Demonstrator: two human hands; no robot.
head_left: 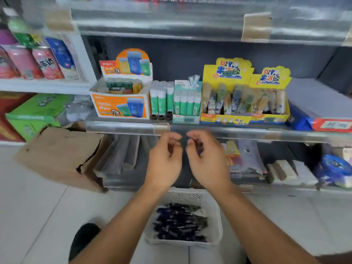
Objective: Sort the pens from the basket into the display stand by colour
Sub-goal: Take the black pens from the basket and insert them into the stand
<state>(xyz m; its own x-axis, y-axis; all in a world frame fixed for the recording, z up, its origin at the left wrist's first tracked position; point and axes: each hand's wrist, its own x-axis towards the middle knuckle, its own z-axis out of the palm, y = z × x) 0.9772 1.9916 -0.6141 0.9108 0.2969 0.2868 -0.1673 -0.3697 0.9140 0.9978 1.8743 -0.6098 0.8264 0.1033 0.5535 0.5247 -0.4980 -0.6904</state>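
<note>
Both forearms reach forward over a white basket (214,221) of dark pens (180,222) on the floor; left hand (164,159) and right hand (206,159) hover close together, fingers loosely curled, apparently holding nothing.

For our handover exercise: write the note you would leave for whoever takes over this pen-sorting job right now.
Left hand: raised in front of the shelves, fingers loosely curled, holding nothing visible.
Right hand: raised beside it, apart; something dark may sit between its fingers, too blurred to tell.
White basket: on the floor below the hands, holding a pile of dark blue pens.
Display stand: I cannot pick it out among the shelf boxes.
Done: no pens visibly sorted.
Left: the whole pile.
</note>
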